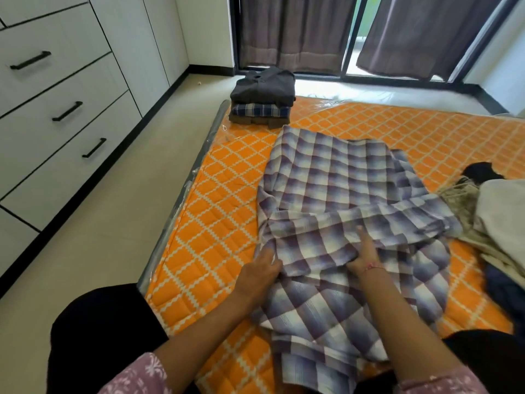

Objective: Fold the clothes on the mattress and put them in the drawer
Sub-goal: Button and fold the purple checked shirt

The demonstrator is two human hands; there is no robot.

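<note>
On the mattress (227,177), centre of view, a plaid shirt (341,194) lies spread, partly folded, a band of cloth doubled across its middle. Left hand (262,270) grips the shirt's left edge at about 9 o'clock of the garment, fingers curled into the cloth. Right hand (366,253) rests on the fold near the middle, one finger straight along the crease, the others tucked under fabric (cannot tell if they pinch it). My read: right hand pins the crease while left sets up the side fold, to keep the edge straight.

Shirt is thin woven cotton by the look, purple-white check, limp, wrinkles easily. Mattress cover is quilted orange with a white lattice, clear plastic wrap along its rim.

Stack (262,99) of folded clothes sits at 12 o'clock by the mattress corner: dark grey on top, blue plaid, brown beneath, squared off. Unfolded pile (494,223) at 3 o'clock, beige and dark pieces, rumpled. Drawers (56,89) at 10 o'clock, white fronts, black bar handles, all closed.
</note>
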